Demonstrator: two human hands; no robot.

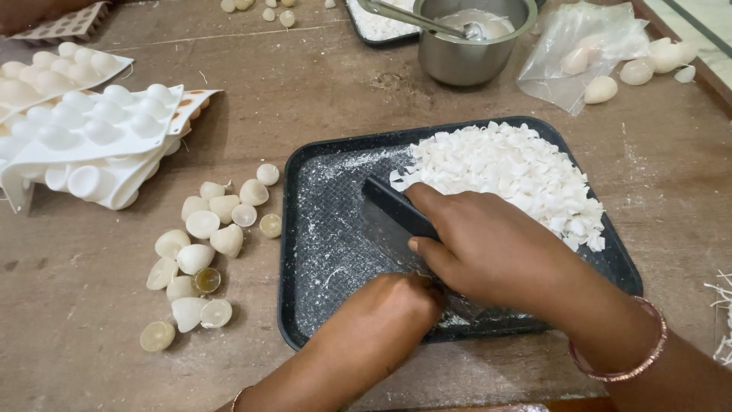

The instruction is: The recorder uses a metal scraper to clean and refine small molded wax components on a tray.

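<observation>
**What You Can't Quite See**

The right hand covers most of the dark blade, so its far end is hidden. The left hand hides whatever it presses on the black tray. The steel pot is cut off at the top edge. The white molds run off the left edge. The plastic bag blurs the pieces inside it.

Right hand presses dark blade on black tray beside white shavings.
</observation>
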